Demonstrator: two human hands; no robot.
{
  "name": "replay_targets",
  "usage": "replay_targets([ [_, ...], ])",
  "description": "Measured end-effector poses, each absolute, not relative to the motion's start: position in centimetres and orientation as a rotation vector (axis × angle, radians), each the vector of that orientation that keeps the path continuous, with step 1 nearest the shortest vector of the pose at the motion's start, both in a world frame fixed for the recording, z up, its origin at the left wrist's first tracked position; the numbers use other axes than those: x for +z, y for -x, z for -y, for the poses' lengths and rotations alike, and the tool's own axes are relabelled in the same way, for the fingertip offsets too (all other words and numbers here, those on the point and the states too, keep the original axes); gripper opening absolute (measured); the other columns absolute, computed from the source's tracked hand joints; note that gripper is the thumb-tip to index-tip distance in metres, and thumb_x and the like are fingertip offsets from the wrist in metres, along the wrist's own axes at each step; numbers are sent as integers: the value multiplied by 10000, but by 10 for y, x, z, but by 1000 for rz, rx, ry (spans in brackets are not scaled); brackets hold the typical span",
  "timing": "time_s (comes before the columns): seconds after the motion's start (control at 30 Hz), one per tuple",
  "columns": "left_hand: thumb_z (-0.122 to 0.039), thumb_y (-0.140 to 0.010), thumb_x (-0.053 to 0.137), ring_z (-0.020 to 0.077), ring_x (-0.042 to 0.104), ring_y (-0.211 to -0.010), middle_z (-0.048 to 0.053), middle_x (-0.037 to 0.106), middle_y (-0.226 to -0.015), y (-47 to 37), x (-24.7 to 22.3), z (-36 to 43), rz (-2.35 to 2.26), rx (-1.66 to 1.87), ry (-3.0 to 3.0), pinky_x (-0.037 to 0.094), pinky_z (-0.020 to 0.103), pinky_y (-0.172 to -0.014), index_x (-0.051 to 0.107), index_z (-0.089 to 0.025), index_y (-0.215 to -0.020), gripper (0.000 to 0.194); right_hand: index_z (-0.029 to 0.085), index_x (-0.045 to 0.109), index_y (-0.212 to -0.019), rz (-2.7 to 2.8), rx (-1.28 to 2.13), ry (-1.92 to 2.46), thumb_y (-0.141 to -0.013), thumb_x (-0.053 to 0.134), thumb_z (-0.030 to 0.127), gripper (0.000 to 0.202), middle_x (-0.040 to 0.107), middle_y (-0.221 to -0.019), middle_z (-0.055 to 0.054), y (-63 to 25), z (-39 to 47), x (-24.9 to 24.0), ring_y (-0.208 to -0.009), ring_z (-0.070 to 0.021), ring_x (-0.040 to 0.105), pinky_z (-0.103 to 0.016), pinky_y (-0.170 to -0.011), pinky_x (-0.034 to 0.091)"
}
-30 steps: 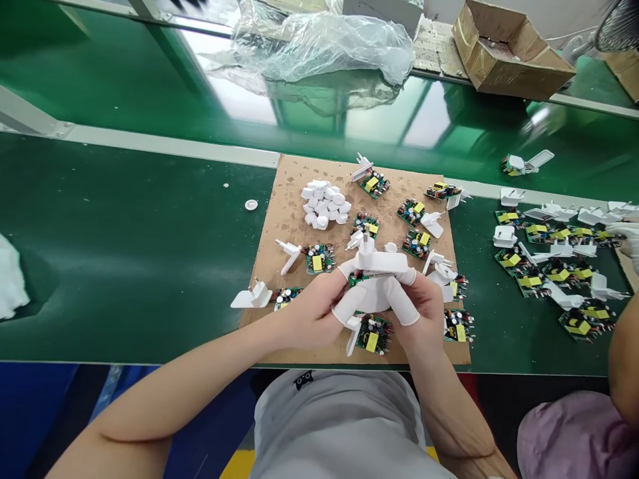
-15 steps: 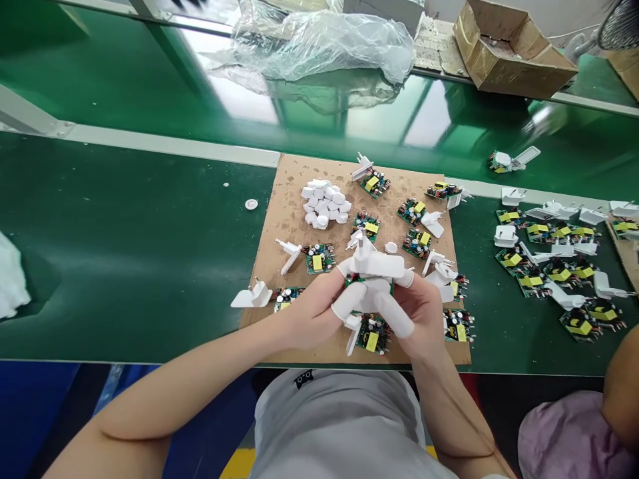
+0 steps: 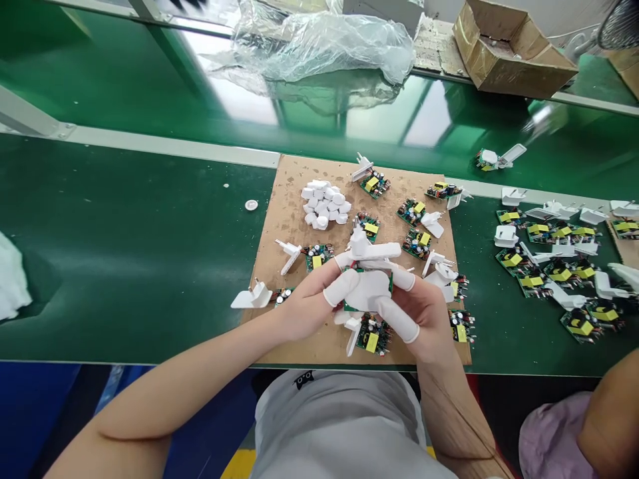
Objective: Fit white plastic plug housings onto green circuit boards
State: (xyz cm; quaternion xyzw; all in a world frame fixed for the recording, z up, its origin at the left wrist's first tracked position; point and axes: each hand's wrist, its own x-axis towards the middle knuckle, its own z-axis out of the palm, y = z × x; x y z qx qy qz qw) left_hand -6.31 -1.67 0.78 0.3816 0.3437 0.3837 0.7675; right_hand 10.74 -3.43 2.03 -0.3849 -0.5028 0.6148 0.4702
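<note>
My left hand and my right hand, both with white finger cots, grip one circuit board between their fingertips. A flat white piece covers most of the board's upper face; I cannot tell if it is stuck down. At the board's far edge stands a white plug piece, its pins pointing away from me. Under my hands lies another board with a yellow-topped part and a white plug piece. Beyond them sits a heap of small white pieces on the cardboard sheet.
Several boards with plug pieces lie around the cardboard, and more stand in rows at the right. One board rests on the green belt behind. Further back are clear plastic film and a cardboard box. Another person's arm shows at lower right.
The held board has tipped so more of its white-covered face shows, and my left thumb has shifted. The board on the belt has slid left. The other person's arm has moved in leftward.
</note>
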Motion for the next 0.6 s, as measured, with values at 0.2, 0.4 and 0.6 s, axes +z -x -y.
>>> replay_targets([
  [0.2,-617,-802,687,117,492,-619,56,638,-816,70,12,14,-639,783,-822,399,226,-519,599,-189,-1372,719,257,703,-1189,1226,1535,844,-817,794,302,386,751,-1107,-66,-110,33,19,-964,-219,721,-337,-790,627],
  [0.4,-516,-888,641,97,477,-582,36,619,-766,70,10,16,-630,829,-991,420,223,-532,555,-187,-1417,628,264,690,-1200,1229,1550,839,-800,804,378,431,747,-1124,-76,-110,33,20,-1041,-254,709,-373,-820,633],
  [0.6,-456,-900,643,123,566,-657,73,675,-878,70,14,16,-611,873,-1053,496,261,-631,530,-193,-1438,609,253,716,-1125,1166,1550,918,-836,763,386,321,758,-1020,-62,-109,33,24,-902,-229,716,-347,-718,629],
])
